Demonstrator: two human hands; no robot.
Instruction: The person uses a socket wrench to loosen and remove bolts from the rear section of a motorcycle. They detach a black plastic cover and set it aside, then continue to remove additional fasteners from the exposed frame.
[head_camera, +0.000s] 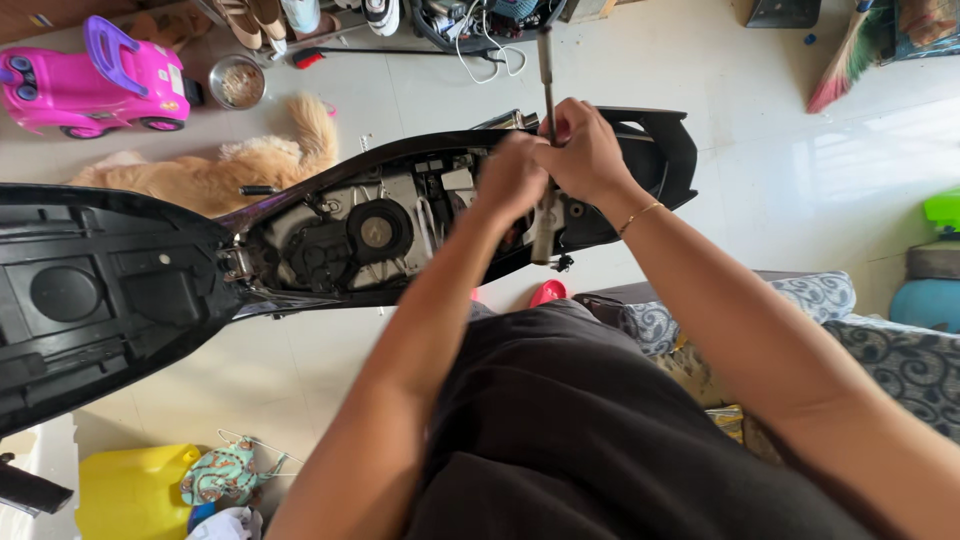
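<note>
Right now both my hands are clenched on one long metal wrench (545, 150): my right hand (585, 155) wraps the shaft high up, and my left hand (512, 180) grips it just beside and a little lower, the two touching. The wrench stands nearly upright, its lower end down inside the open scooter (420, 215), in the bay under the lifted seat (90, 300), which is swung up to my left with its black underside facing me. Exactly what the tip sits on I cannot tell, since my hands cover that spot. I judge this to be the turning step on a fastener deep in the bay, near the rear end of the body, to the right of the round black cap (378, 232). The next move, as I read it, calls for keeping the shaft straight and pressing down while both hands twist together, so the tip does not slip off. Further out, a tan dog (215, 175) lies on the tiled floor (780, 170) just behind the scooter, with a metal bowl (237, 82) and a pink toy car (95, 85) beyond it. A broom (850, 55) lies at the far right, a patterned cushion (900, 355) is by my right elbow, and a yellow can (135, 490) stands near my left side.
</note>
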